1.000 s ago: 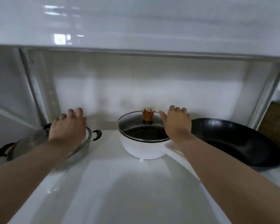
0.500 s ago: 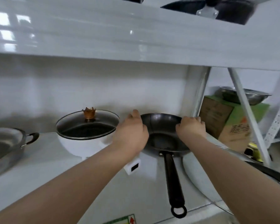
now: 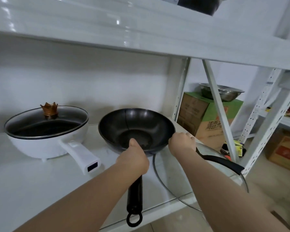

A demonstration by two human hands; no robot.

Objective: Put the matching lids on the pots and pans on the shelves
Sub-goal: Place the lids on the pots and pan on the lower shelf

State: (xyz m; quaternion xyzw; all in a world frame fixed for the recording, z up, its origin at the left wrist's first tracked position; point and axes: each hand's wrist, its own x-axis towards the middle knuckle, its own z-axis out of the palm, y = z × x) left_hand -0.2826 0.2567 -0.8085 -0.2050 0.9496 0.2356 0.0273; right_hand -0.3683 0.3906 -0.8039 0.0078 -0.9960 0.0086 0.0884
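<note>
A black wok (image 3: 137, 124) sits on the white shelf (image 3: 40, 181), its long black handle pointing toward me. My left hand (image 3: 134, 158) grips that handle where it meets the pan, thumb on the near rim. My right hand (image 3: 181, 143) is curled over the wok's right rim. A large glass lid (image 3: 174, 174) with a black strap handle (image 3: 224, 163) lies partly under the wok's right side and beneath my right forearm, jutting over the shelf edge. To the left stands a white pot (image 3: 45, 141) wearing a glass lid with a gold crown knob (image 3: 49, 108).
The upper shelf (image 3: 107, 30) hangs low overhead with a black pan (image 3: 199, 5) on it. A diagonal brace and upright post (image 3: 181, 91) bound the shelf at the right. Beyond stands a green cardboard box (image 3: 208, 121) with a steel bowl (image 3: 224, 92) on top; more boxes sit on the floor.
The view swung right from the white pot to the wok. My left hand slid from the wok's left rim down to its handle. My right hand stays on the right rim.
</note>
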